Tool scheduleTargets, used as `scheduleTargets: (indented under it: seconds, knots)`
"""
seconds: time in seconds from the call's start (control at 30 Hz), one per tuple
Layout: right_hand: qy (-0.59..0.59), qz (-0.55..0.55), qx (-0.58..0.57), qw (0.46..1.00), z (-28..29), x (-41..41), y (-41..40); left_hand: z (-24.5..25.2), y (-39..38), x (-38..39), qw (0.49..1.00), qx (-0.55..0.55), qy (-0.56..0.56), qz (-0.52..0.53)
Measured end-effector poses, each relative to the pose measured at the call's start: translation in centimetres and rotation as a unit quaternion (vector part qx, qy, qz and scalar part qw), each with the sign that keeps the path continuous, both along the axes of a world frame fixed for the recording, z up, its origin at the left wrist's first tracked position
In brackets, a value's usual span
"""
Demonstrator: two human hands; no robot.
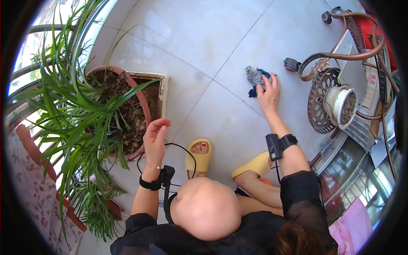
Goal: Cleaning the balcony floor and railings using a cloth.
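Observation:
On the pale tiled floor, ahead and to the right, lies a crumpled dark-blue and grey patterned cloth [255, 77]. My right hand [269, 92] rests over its near right side, fingers spread on the fabric; whether they pinch it cannot be told. My left hand [156, 137] is raised beside the rim of a large terracotta-coloured pot [144, 105], fingers loosely curled, with nothing seen in it. Long green leaves of a spider plant [79, 98] spill from that pot, which holds brown dry matter [127, 134].
A square tray with a pale rim [164, 95] sits under the pot. At right stands a metal plant stand [322, 105] on casters, bearing a small white pot [333, 103]. My feet wear yellow slides [202, 159]. A black cable [183, 147] loops near my left hand.

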State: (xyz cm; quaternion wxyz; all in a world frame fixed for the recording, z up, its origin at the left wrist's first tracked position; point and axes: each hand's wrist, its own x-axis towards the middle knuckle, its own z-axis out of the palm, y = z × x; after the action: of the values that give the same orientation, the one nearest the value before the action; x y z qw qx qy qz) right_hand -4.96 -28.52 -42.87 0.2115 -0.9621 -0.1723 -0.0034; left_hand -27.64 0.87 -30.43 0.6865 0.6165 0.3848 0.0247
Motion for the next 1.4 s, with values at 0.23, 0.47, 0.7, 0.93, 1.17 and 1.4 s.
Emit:
scheduleTargets:
  seconds: [0.23, 0.47, 0.7, 0.93, 1.17, 1.4]
  knots:
    - [0.078, 0.044, 0.003, 0.996, 2.8, -9.5, 9.2, 0.8, 0.3, -0.4, 1.0, -0.014, 0.002, 0.02]
    - [0.166, 0.244, 0.06, 0.954, 3.1, -13.8, 16.4, 0.9, 0.5, -0.9, 1.0, -0.014, -0.007, 0.024]
    - [0.143, 0.436, 0.008, 0.888, 2.3, -15.8, 16.6, 1.1, -0.1, -0.4, 1.0, -0.005, 0.002, 0.011]
    - [0.128, 0.398, -0.024, 0.908, 1.8, -11.6, 5.7, 0.5, -0.4, -0.4, 1.0, 0.01, 0.018, -0.012]
    - [0.041, 0.168, -0.07, 0.982, 1.2, -9.0, -8.7, -0.2, -2.6, 2.7, 0.998, -0.013, 0.006, -0.055]
    - [0.047, -0.115, -0.119, 0.985, 1.6, -9.2, -16.1, -1.0, -3.1, 4.1, 0.994, -0.038, -0.002, -0.099]
